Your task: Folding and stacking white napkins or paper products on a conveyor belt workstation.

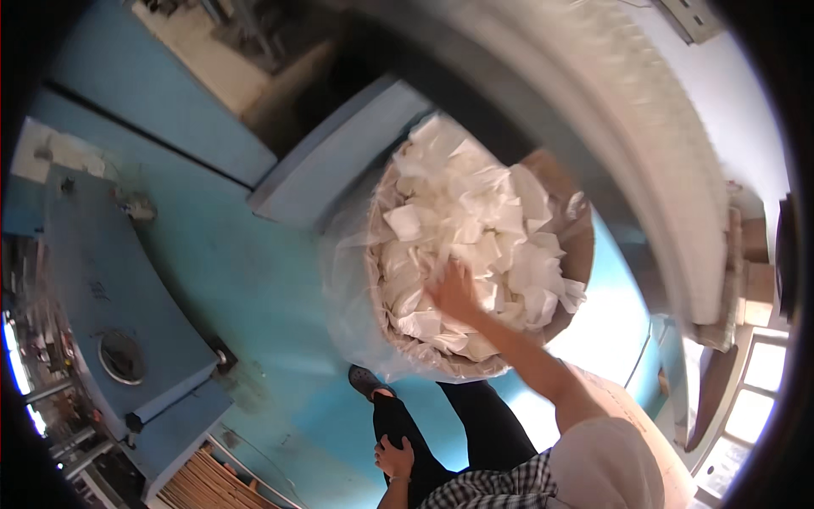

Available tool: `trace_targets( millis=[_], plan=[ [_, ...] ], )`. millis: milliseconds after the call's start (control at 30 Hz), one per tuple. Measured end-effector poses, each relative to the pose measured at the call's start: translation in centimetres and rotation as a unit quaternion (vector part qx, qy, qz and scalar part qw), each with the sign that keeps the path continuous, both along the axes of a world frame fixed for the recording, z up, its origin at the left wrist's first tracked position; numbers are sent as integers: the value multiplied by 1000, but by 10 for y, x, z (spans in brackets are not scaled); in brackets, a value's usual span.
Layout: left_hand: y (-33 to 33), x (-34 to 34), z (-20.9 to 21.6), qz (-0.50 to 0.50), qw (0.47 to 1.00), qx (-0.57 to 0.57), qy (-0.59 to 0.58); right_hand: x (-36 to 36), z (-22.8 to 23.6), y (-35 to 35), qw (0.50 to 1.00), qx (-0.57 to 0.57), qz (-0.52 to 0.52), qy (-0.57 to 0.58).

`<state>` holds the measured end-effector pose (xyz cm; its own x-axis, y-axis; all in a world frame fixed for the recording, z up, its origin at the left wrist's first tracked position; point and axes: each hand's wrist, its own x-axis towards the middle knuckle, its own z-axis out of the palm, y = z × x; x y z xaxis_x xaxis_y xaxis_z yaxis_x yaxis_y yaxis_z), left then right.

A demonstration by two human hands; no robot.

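Observation:
A large round bin (580, 254) lined with clear plastic stands in front of my legs, heaped with crumpled white sheet-like pieces (483, 254). My right hand (455, 291) reaches down onto the middle of this heap, touching the pieces; its fingertips are blurred and partly sunk among them, so their grip is unclear. Lower down, my left hand (394, 458) rests on my dark trouser leg (405, 424) with its fingers spread and nothing in it. The clear plastic liner (346, 297) spills loosely over the bin's left side.
A blue machine cabinet (127, 297) with a round window stands at the left. Another blue panel (339, 153) rises behind the bin. Overhead at the right curves a large pale ridged band (670, 153). Wooden slats (212, 483) lie at the lower left, on blue-green flooring (229, 263).

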<state>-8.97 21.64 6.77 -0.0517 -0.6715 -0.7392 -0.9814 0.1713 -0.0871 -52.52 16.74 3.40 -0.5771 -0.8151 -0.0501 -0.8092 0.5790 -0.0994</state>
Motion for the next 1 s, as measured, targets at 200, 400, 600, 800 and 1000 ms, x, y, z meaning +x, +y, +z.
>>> trace_targets(
  millis=[200, 400, 600, 800, 1000],
  plan=[
    [-10, -42, 34, -108, 915, -9, 388, 105, 160, 137, 962, -8, -89, -258],
    [-32, -316, 298, -238, 684, -115, 680, 65, 413, 181, 918, -337, 21, -208],
    [10, -432, 419, -413, 589, -144, 680, -37, 497, 215, 897, -343, -274, 58],
    [33, -460, 416, -431, 640, -165, 614, -52, 468, 240, 872, -382, -301, -63],
    [17, -453, 402, -364, 644, -206, 640, -38, 480, 261, 851, -295, -417, 120]
  ],
)
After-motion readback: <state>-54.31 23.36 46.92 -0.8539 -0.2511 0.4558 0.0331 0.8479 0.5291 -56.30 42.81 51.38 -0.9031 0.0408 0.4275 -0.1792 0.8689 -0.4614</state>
